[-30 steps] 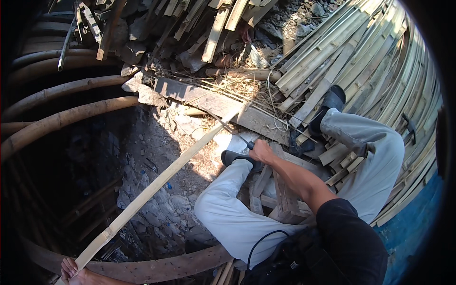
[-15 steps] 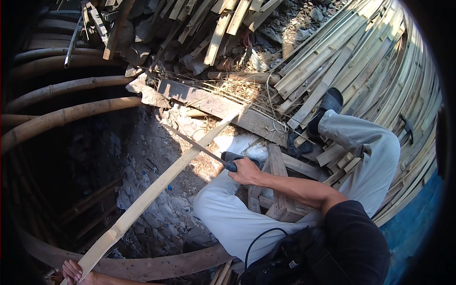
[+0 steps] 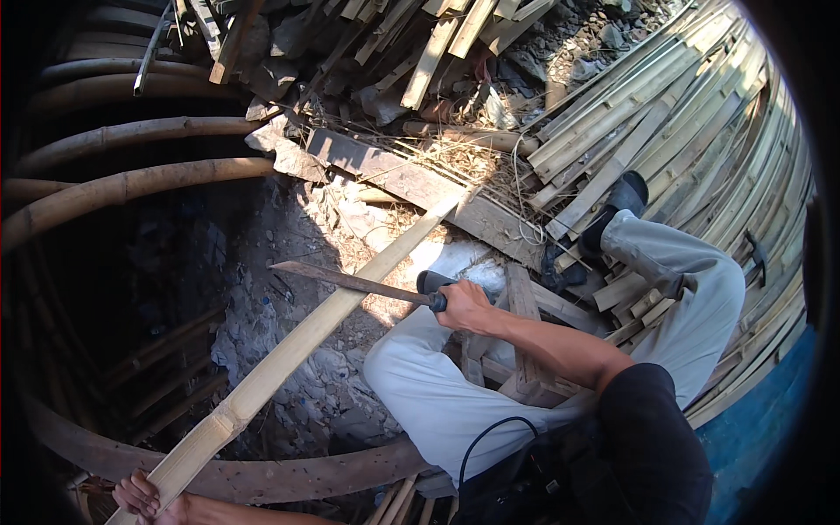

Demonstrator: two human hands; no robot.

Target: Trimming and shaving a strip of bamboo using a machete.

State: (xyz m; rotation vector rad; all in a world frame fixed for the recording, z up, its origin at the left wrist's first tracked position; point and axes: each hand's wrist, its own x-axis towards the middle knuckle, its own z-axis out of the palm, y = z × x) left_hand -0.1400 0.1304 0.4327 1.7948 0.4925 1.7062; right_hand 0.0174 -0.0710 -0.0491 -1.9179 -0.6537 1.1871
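Observation:
My left hand [image 3: 150, 500], at the lower left, is closed around the near end of a long split bamboo strip [image 3: 289, 339]. The strip slants up and away to the right, its far end lying on a wooden plank [image 3: 394, 175]. My right hand [image 3: 464, 306] grips the dark handle of a machete [image 3: 354, 282]. Its long, rust-brown blade points left and lies across the strip, around the middle of the strip's upper half. Whether the edge bites into the bamboo I cannot tell.
Many split bamboo strips [image 3: 674, 131] are piled on the right, with a hammer [image 3: 755, 258] on them. Curved bamboo poles [image 3: 149, 179] span a dark hollow at left. A wooden frame [image 3: 523, 302] stands between my legs. More strips [image 3: 429, 66] and rubble lie at the back.
The machete's blade has turned to lie flatter and more level across the bamboo strip, its tip nearer me. The whole view has shifted slightly. Both hands keep their holds.

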